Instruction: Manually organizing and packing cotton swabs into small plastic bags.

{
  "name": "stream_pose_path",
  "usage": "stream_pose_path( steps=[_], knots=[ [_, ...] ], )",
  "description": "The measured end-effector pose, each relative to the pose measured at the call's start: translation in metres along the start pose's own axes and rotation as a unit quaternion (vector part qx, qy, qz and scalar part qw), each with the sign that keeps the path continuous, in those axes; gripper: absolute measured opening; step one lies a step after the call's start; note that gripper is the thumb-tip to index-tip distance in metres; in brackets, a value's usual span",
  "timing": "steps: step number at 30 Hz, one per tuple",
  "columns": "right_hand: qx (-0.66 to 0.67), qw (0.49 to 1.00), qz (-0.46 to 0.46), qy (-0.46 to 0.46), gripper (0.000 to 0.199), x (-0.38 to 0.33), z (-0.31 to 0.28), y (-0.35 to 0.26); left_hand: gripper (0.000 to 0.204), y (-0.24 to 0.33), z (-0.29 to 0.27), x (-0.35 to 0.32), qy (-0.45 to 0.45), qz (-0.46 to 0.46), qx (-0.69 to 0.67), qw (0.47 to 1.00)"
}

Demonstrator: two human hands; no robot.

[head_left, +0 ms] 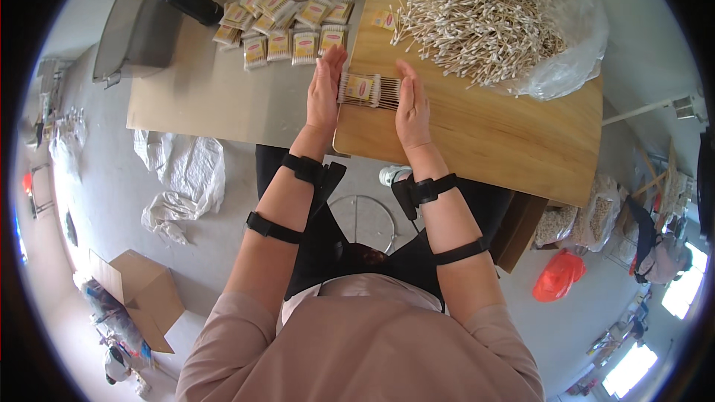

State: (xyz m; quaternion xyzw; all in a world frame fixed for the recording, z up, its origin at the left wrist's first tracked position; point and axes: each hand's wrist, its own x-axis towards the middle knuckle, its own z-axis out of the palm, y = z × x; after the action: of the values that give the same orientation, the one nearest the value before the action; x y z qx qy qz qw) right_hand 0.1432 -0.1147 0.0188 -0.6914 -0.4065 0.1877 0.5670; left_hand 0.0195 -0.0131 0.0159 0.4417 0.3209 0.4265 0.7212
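A clear cotton swab pack (363, 88) with a yellow label lies on the wooden board near its left edge. Bare swab sticks (389, 93) show at its right end. My left hand (325, 89) is upright on edge at the pack's left end, fingers stretched straight and palm turned inward. Facing it, my right hand (413, 108) has its fingers extended and its palm against or very close to the stick ends. The pack sits between the two palms; exact contact is hard to tell. Beyond my right hand, a large heap of loose cotton swabs (484, 22) spills from a clear plastic bag (577, 67).
Several filled swab packs (304, 46) are piled beyond my left hand on the paler tabletop (216, 104). A loose yellow label (383, 20) rests by the heap. At the far left are a black cylindrical object (188, 0) and a grey bin (138, 22). An open cardboard box (149, 294) stands on the floor.
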Motion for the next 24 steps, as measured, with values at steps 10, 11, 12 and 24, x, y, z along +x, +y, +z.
stream_pose_path(
  steps=[10, 11, 12, 24],
  knots=[
    [0.114, 0.993, 0.032, 0.002, 0.042, 0.009, 0.016, 0.000, 0.063, 0.004, 0.005, 0.001, -0.003, 0.003, -0.034, 0.999],
    [0.129, 0.991, 0.021, 0.022, 0.041, 0.009, 0.017, 0.000, 0.063, 0.004, 0.005, 0.000, -0.006, 0.003, -0.035, 0.999],
    [0.130, 0.991, 0.021, 0.020, 0.041, 0.009, 0.017, -0.001, 0.063, 0.004, 0.004, 0.000, -0.009, 0.002, -0.036, 0.999],
    [0.320, 0.943, 0.082, 0.048, 0.046, 0.010, 0.025, 0.010, 0.062, 0.008, 0.006, -0.001, -0.011, 0.003, -0.042, 0.999]
  ],
)
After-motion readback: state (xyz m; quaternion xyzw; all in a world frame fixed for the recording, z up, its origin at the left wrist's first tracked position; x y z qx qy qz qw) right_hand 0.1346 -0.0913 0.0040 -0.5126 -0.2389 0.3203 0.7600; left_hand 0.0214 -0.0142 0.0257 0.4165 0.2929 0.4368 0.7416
